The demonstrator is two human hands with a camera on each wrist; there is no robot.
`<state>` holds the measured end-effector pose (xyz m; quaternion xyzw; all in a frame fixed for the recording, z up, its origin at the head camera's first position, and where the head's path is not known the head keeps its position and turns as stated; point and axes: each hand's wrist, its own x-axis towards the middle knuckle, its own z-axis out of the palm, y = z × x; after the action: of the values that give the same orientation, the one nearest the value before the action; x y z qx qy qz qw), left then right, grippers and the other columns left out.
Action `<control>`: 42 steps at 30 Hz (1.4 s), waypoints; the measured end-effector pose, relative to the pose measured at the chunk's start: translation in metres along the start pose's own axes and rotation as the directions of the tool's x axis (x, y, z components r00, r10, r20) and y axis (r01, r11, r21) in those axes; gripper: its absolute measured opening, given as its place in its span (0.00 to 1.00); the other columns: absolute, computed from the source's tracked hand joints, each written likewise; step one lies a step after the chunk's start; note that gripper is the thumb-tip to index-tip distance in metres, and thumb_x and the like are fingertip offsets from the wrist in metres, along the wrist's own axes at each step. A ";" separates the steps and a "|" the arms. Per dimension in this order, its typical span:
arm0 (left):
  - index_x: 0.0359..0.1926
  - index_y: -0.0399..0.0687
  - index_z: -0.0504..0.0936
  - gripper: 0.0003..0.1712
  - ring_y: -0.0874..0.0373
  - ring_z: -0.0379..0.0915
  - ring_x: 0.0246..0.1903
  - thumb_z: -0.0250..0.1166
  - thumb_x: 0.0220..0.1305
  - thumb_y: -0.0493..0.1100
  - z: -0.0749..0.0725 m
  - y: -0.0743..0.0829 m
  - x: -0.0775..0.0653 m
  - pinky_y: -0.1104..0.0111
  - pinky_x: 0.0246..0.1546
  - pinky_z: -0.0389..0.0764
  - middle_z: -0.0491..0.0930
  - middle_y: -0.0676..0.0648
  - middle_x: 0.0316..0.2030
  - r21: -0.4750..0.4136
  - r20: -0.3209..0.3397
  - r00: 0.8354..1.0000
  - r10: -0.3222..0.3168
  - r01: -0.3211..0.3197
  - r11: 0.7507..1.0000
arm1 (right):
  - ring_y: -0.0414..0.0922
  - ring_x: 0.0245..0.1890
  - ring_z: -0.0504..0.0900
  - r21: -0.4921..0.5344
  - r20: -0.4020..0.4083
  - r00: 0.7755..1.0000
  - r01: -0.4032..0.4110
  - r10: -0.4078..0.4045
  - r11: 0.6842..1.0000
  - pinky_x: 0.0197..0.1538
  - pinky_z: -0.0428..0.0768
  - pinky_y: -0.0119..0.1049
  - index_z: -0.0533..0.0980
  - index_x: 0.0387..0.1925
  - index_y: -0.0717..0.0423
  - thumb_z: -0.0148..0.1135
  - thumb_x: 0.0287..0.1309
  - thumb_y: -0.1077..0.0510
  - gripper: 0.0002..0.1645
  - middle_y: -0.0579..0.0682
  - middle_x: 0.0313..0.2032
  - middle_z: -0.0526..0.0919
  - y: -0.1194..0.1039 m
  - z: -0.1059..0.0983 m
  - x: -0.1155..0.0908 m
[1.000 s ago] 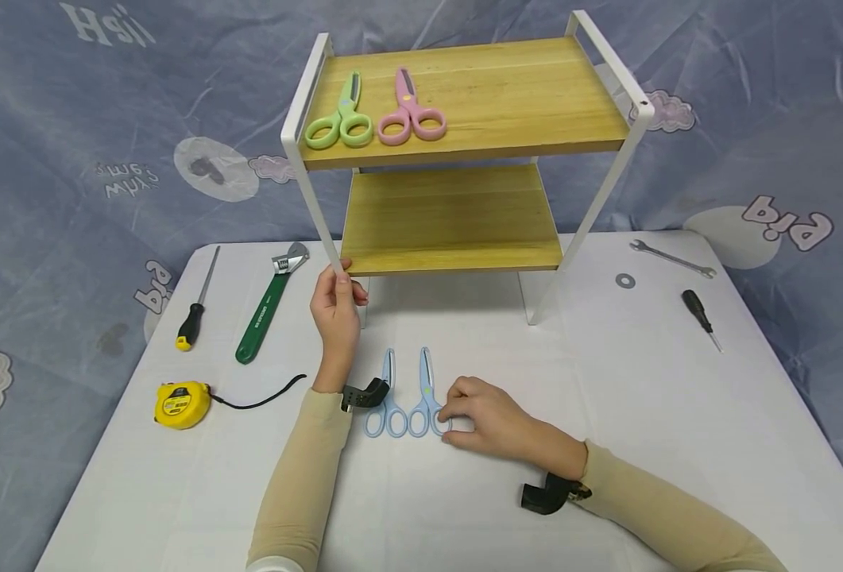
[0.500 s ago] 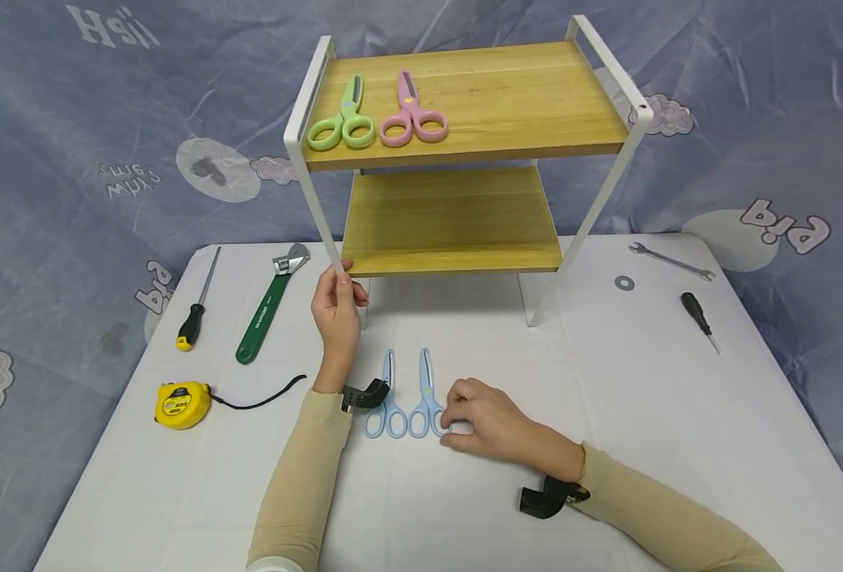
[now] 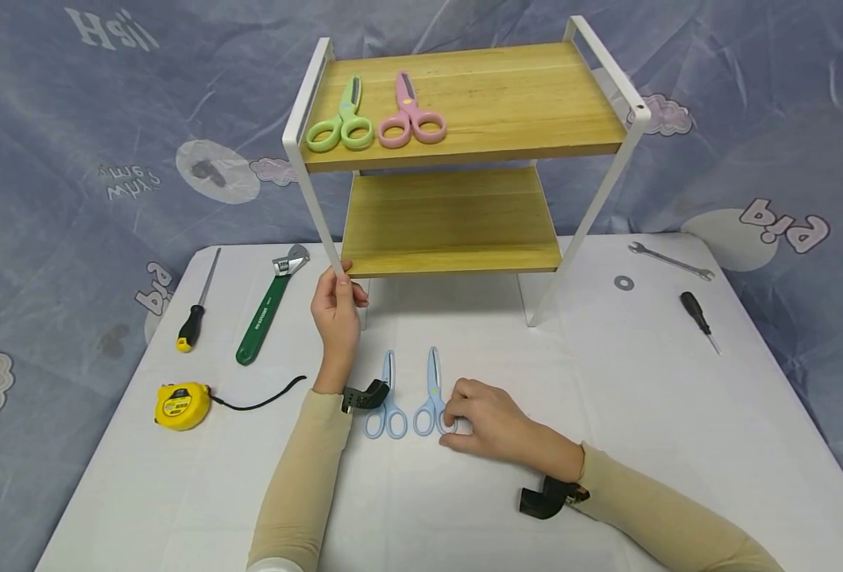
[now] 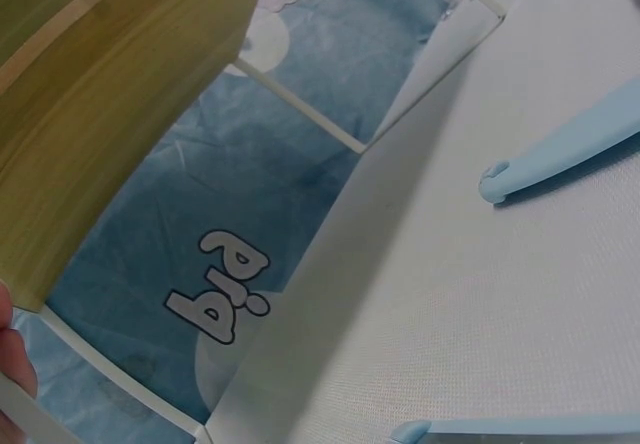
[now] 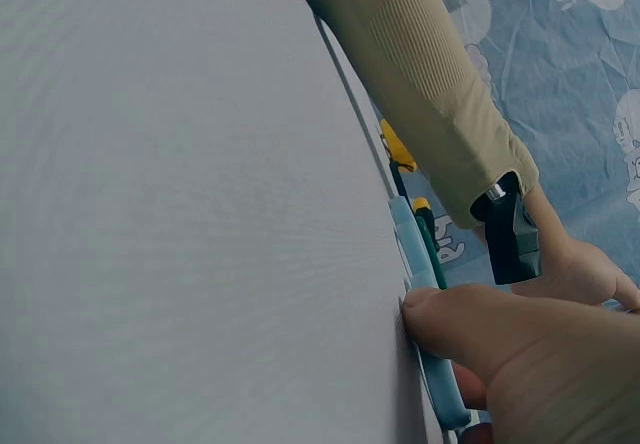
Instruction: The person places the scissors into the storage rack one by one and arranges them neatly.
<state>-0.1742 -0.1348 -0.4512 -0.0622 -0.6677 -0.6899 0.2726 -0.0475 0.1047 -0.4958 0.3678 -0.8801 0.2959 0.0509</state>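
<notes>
My left hand (image 3: 337, 314) grips the front left post of a two-tier shelf rack (image 3: 464, 262) at the lower board's corner. My right hand (image 3: 489, 421) pinches a handle ring of the right-hand pair of light blue scissors (image 3: 433, 389), which lies on the table. Its thumb (image 5: 430, 309) presses on the blue handle in the right wrist view. A second pair of blue scissors (image 3: 388, 373) lies to the left, partly behind the left wrist's camera. Green scissors (image 3: 342, 123) and pink scissors (image 3: 408, 115) lie on the top board's left part.
On the left lie a screwdriver (image 3: 192, 322), a green-handled adjustable wrench (image 3: 267, 314) and a yellow tape measure (image 3: 181, 405) with a black strap. Towards the right edge are a washer (image 3: 624, 283), a wrench (image 3: 671, 260) and a small screwdriver (image 3: 696, 311).
The right-hand blue scissors have shifted slightly right, widening the gap to the other pair. My left hand stays on the rack; my right hand has barely moved.
</notes>
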 end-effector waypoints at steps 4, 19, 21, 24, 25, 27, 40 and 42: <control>0.54 0.24 0.76 0.15 0.66 0.72 0.21 0.50 0.78 0.33 0.001 0.000 0.000 0.79 0.25 0.77 0.74 0.48 0.22 -0.010 -0.010 1.000 -0.006 0.006 1.000 | 0.32 0.28 0.70 -0.001 -0.013 1.000 -0.006 0.006 1.000 0.29 0.68 0.19 0.83 0.24 0.45 0.82 0.42 0.51 0.11 0.38 0.29 0.74 0.000 0.000 0.000; 0.54 0.25 0.76 0.16 0.68 0.72 0.22 0.50 0.79 0.37 0.002 0.001 0.000 0.79 0.26 0.78 0.74 0.56 0.23 -0.007 -0.001 1.000 0.014 -0.014 1.000 | 0.31 0.26 0.68 0.039 -0.086 0.996 -0.024 0.027 0.999 0.29 0.69 0.21 0.79 0.19 0.44 0.80 0.41 0.56 0.13 0.38 0.27 0.72 0.002 0.001 0.000; 0.54 0.25 0.76 0.17 0.69 0.72 0.22 0.50 0.79 0.37 0.002 0.000 0.000 0.79 0.26 0.78 0.74 0.57 0.23 -0.005 0.004 1.000 0.023 -0.023 1.000 | 0.31 0.27 0.67 0.026 -0.083 0.996 -0.022 0.024 0.999 0.29 0.69 0.21 0.78 0.19 0.43 0.80 0.42 0.55 0.14 0.38 0.27 0.71 0.002 0.000 0.000; 0.54 0.24 0.75 0.17 0.69 0.72 0.22 0.50 0.79 0.37 0.002 0.000 -0.001 0.80 0.26 0.78 0.75 0.58 0.23 -0.001 0.008 0.999 0.033 -0.033 0.999 | 0.32 0.28 0.67 -0.015 -0.061 0.998 -0.030 0.029 0.999 0.29 0.68 0.21 0.75 0.19 0.43 0.79 0.45 0.53 0.16 0.39 0.29 0.70 0.001 -0.001 0.000; 0.54 0.24 0.75 0.17 0.69 0.72 0.22 0.51 0.79 0.38 0.002 0.000 0.000 0.80 0.26 0.78 0.75 0.58 0.23 -0.003 0.008 0.999 0.036 -0.036 0.999 | 0.33 0.28 0.67 -0.027 -0.055 0.998 -0.034 0.032 0.999 0.29 0.68 0.22 0.74 0.19 0.43 0.78 0.46 0.53 0.17 0.39 0.29 0.70 0.001 -0.002 0.000; 0.54 0.24 0.75 0.17 0.69 0.72 0.22 0.51 0.79 0.38 0.002 0.000 0.000 0.80 0.26 0.78 0.75 0.58 0.23 -0.010 0.009 0.999 0.037 -0.037 0.999 | 0.34 0.29 0.67 -0.043 -0.044 0.998 -0.051 0.049 0.998 0.29 0.67 0.22 0.72 0.20 0.44 0.77 0.48 0.52 0.18 0.39 0.30 0.70 -0.001 -0.002 0.000; 0.54 0.24 0.75 0.15 0.67 0.72 0.22 0.50 0.78 0.34 0.001 0.002 -0.001 0.79 0.26 0.78 0.74 0.50 0.22 -0.013 -0.010 1.000 0.000 0.000 1.000 | 0.33 0.29 0.71 0.043 -0.069 0.985 -0.156 0.158 0.987 0.32 0.72 0.25 0.82 0.40 0.48 0.75 0.50 0.53 0.14 0.40 0.31 0.79 0.001 -0.002 0.002; 0.54 0.24 0.75 0.15 0.66 0.72 0.22 0.50 0.78 0.33 0.002 0.003 -0.001 0.79 0.26 0.78 0.74 0.47 0.23 -0.018 -0.010 1.000 -0.007 0.007 1.000 | 0.33 0.29 0.73 0.051 -0.076 0.986 -0.145 0.148 0.988 0.32 0.73 0.25 0.84 0.43 0.48 0.75 0.51 0.53 0.16 0.41 0.31 0.80 0.001 -0.002 0.002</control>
<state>-0.1723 -0.1328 -0.4493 -0.0588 -0.6604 -0.6970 0.2732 -0.0498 0.1055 -0.4942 0.2911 -0.8951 0.3332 0.0555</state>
